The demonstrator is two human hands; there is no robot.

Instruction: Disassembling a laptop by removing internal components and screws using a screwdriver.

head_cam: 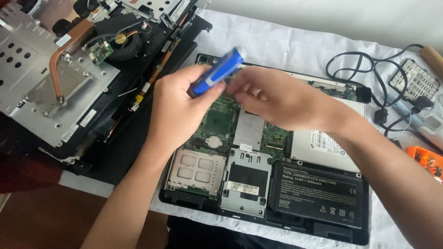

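Blue screwdriver [217, 73] above opened laptop base [258, 152], handle wrapped in left hand [177, 108], right hand [272, 97] fingertips pinching its tip end; best kept steady, clear of green circuit board [217, 122].

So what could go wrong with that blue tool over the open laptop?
The blue tool is pinched between the left hand and right hand right above the bare green board. If it slips, it might hit and scratch the board. Also, the right arm reaches over black cables and an orange box, so a sleeve or elbow could perhaps knock them.
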